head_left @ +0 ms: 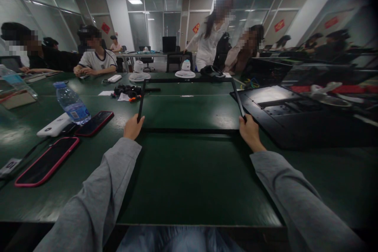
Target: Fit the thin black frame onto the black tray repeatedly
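A thin black rectangular frame (189, 130), which looks like a screen bezel, is held up above the green table. Through its middle the tabletop shows. My left hand (133, 127) is closed on the bezel's left side, near the lower corner. On the opposite side my right hand (249, 130) grips it at about the same height. The far edge of the bezel carries a small pale mark. Just beyond my right hand lies a flat black panel (283, 126), partly opened up, that resembles a laptop base.
Left on the green table (195, 181) are a water bottle (72, 104), a red-edged phone (49, 161), another phone (95, 123) and a white device (54, 124). Two white fans (185, 69) stand at the back. Several people sit or stand beyond.
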`<state>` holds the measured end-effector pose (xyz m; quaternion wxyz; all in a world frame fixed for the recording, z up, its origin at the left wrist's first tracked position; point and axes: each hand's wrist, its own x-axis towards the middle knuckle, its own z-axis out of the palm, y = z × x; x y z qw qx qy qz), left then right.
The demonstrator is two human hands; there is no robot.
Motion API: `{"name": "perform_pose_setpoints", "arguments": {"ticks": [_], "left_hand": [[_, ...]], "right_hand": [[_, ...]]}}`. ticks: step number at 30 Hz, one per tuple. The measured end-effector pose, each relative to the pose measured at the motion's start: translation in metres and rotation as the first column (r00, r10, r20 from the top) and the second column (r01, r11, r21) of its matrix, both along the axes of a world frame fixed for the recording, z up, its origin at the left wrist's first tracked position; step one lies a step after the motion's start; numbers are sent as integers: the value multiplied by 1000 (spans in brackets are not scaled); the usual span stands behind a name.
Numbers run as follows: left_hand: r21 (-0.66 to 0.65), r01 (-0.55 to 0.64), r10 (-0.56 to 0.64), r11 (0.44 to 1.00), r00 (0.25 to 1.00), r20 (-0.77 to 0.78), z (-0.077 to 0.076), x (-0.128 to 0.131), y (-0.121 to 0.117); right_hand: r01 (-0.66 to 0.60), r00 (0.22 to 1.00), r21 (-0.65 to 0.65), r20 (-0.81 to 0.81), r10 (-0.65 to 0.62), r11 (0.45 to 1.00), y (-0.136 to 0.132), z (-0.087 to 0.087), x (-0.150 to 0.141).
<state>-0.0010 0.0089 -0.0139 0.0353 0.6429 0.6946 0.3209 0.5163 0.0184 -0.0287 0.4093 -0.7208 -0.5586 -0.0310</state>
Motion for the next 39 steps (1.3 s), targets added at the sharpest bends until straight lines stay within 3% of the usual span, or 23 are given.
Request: {"name": "perform_pose_setpoints", "arguments": {"ticks": [12,21,32,39], "left_hand": [[-25,-20,20,999,1000,10,-1,-1,3],[-54,-7,13,999,992,129,-1,-3,7],[-68,74,-52,995,959,277,2,2,5],[-74,132,-115,988,972,205,-5,4,7]], "right_hand": [[60,990,-86,-125,-71,994,5,-2,7],[51,981,-77,-181,-64,996,5,-5,11],[-59,897,-17,-440,46,998,9,-7,11],[-58,911,9,-408,56,998,14,-10,12]]}}
